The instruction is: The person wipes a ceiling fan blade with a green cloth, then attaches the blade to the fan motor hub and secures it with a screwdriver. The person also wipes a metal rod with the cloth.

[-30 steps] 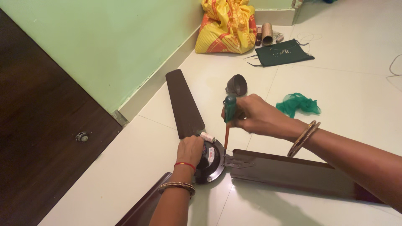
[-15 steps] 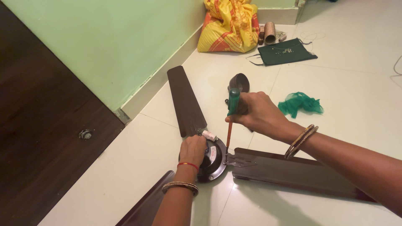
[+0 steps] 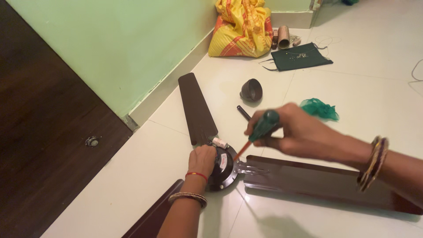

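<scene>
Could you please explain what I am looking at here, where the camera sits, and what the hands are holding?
The camera is worn on a person's head and looks down at their own two bare hands, so you see the floor as they see it. On the white tiled floor lies a ceiling fan with dark brown blades, its round motor hub in the middle.

The left hand rests on the hub. The right hand grips a screwdriver with a green handle and orange shaft; it is tilted, with its tip down near the metal bracket that joins one blade to the hub.

Further off lie a small dark cup-shaped cover, a crumpled green cloth, a flat dark green cloth with small parts on it, and a yellow bag against the green wall.
</scene>
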